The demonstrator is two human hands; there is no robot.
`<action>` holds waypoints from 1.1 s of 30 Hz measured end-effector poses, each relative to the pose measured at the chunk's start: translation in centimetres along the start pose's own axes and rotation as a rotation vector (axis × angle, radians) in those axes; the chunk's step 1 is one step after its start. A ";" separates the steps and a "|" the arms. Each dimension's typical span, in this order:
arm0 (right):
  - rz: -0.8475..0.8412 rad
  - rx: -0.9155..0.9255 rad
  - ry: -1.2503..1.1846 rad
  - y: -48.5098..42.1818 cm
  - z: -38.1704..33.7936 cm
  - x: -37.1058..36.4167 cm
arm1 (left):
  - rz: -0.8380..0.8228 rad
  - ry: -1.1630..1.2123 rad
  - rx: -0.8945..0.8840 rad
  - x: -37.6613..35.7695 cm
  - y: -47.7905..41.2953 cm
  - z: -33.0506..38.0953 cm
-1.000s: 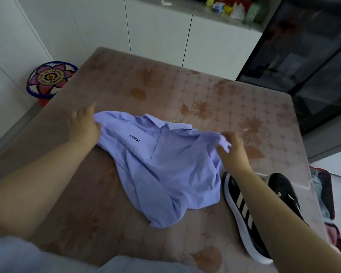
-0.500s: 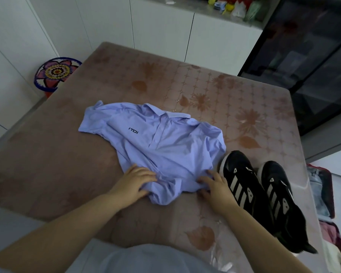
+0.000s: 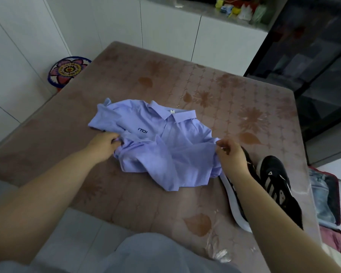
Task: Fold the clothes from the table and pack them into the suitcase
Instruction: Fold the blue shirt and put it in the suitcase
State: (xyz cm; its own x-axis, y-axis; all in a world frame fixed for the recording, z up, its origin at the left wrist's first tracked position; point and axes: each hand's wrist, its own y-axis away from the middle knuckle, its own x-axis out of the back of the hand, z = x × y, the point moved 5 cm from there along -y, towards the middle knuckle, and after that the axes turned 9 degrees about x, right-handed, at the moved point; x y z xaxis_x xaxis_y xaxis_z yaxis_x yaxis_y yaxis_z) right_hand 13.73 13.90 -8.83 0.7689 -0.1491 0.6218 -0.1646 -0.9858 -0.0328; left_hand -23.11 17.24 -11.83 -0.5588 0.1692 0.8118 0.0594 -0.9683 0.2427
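A light blue collared shirt (image 3: 171, 138) with a small dark logo lies rumpled in the middle of the brown patterned table (image 3: 185, 81), collar toward the far side. My left hand (image 3: 104, 143) grips a bunch of its fabric at the left side. My right hand (image 3: 231, 156) pinches the shirt's right edge and lifts it slightly. The open suitcase (image 3: 329, 198) sits on the floor beyond the table's right edge, with folded clothes inside.
A pair of black sneakers (image 3: 274, 180) with white stripes lies on the table just right of the shirt, under my right forearm. A round flowered stool (image 3: 68, 70) stands at the far left. White cabinets and a dark glass cabinet (image 3: 313, 56) are behind.
Both hands moved from the shirt's near hem up to its left and right sides and took hold of the fabric. The lower part of the shirt is now bunched upward.
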 end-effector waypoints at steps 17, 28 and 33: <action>-0.234 0.096 0.101 3.1 2.5 -5.7 | -0.256 0.132 -0.017 -1.2 5.9 -4.1; -0.307 -0.119 0.022 6.6 4.5 -1.0 | -0.111 -0.470 0.187 -1.0 6.1 -8.4; -0.318 -0.013 0.339 10.4 7.3 -1.8 | -0.092 -0.403 0.163 -1.8 8.4 -11.2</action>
State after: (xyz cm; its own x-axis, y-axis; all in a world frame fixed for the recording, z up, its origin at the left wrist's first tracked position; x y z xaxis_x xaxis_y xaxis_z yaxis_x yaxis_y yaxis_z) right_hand 15.10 3.34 -16.00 0.5377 0.1959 0.8201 0.0374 -0.9772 0.2090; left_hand -30.90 6.75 -17.24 -0.2028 0.3431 0.9172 0.1718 -0.9096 0.3782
